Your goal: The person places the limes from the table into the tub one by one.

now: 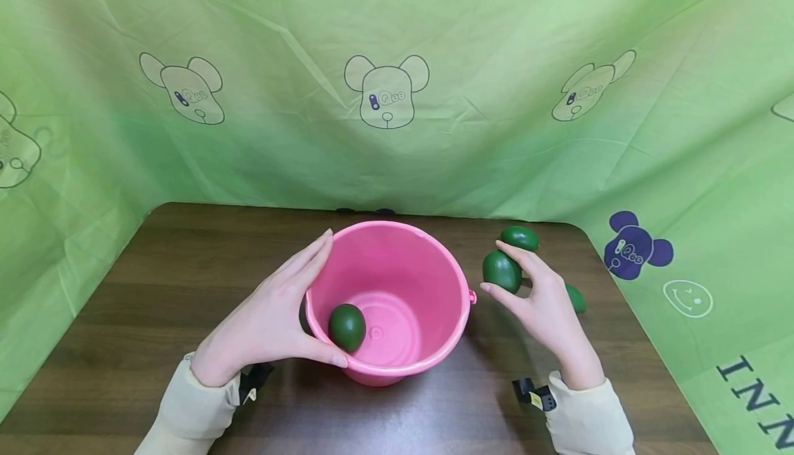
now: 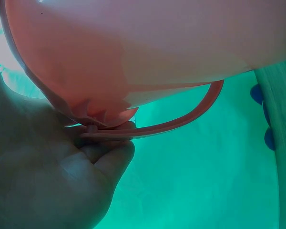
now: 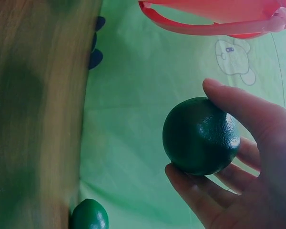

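Note:
A pink bucket (image 1: pixel 428 365) stands on the table, with one dark green avocado (image 1: pixel 347 327) lying inside at the left of its floor. My left hand (image 1: pixel 273 317) grips the bucket's left side, thumb along the near rim and fingers toward the far rim. In the left wrist view, fingers of that hand (image 2: pixel 115 160) sit beside the handle (image 2: pixel 181 120) joint under the rim. To the right of the bucket, my right hand (image 1: pixel 548 303) pinches another avocado (image 1: pixel 501 272) between thumb and fingertips. The right wrist view shows this avocado (image 3: pixel 200 136) with shiny, pebbled skin.
Two more avocados lie on the table at the right: one avocado (image 1: pixel 520 238) beyond the right hand, another avocado (image 1: pixel 575 298) partly hidden behind it. A green printed curtain (image 1: pixel 384 165) hangs round the back and sides of the brown wooden table (image 1: pixel 155 289).

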The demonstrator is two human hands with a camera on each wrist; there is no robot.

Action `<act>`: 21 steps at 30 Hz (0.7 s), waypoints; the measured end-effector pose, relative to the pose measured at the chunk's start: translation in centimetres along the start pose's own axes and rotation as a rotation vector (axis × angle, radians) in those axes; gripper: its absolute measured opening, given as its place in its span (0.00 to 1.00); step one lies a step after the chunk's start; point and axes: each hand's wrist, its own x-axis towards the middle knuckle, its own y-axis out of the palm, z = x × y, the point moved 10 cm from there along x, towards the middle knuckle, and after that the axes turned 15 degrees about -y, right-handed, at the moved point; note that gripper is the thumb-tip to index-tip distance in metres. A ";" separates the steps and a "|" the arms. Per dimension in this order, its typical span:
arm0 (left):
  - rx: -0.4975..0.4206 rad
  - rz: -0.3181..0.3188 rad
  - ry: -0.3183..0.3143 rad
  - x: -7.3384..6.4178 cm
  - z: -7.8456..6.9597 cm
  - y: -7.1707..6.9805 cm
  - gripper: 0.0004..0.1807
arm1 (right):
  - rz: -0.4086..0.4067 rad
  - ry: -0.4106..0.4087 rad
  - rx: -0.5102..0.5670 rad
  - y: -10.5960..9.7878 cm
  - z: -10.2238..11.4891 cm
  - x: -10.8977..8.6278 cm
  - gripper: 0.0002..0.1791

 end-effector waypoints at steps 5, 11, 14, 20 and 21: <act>-0.005 -0.003 0.009 0.0 -0.1 0.0 0.79 | -0.006 -0.009 0.001 -0.1 0.3 0.1 0.41; -0.005 -0.004 0.010 0.0 -0.1 -0.1 0.79 | -0.029 -0.018 0.012 -0.4 0.7 0.4 0.41; -0.009 0.000 0.007 0.0 -0.1 0.0 0.79 | -0.043 -0.025 0.018 -0.6 1.1 0.6 0.41; -0.010 -0.005 0.009 0.0 -0.1 -0.1 0.79 | -0.064 -0.045 0.031 -0.7 1.6 0.8 0.41; -0.010 -0.005 0.008 0.0 -0.1 -0.1 0.79 | -0.066 -0.047 0.032 -0.7 1.7 0.8 0.42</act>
